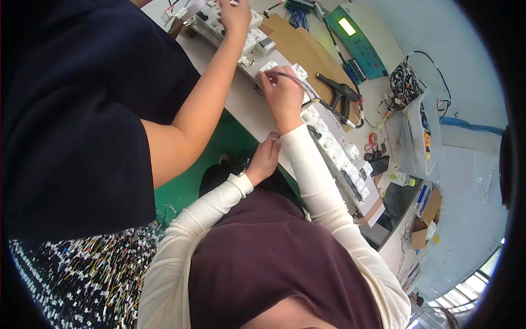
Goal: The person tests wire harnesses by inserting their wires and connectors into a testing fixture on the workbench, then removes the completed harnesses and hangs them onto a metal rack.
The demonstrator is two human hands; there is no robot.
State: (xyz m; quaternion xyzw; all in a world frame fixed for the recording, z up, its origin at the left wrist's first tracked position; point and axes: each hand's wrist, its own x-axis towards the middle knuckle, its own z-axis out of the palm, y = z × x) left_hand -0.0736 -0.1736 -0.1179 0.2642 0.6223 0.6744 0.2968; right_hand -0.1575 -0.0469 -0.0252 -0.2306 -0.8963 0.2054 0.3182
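My right hand [285, 98] was closed at the fingertips, pinching some thin wires [304, 89] above the bench [241, 109]. The wires looked dark, with a bluish-grey tint; they bowed across the back of my fingers and ran down toward the white blocks [331, 143], slightly blurred. Their gripped ends were too small to make out.

The blocks stood in a long row, each small and glossy, some with dark parts among them. My left hand [264, 159] was lower, by the bench's near edge, fingers curled together; I could not tell whether they held anything.

Just past my right hand lay a black gun [339, 88], and beyond it a green panel [357, 46] with a lit yellow screen. To my left, a co-worker's hand [235, 21] was over more white blocks on the same bench.
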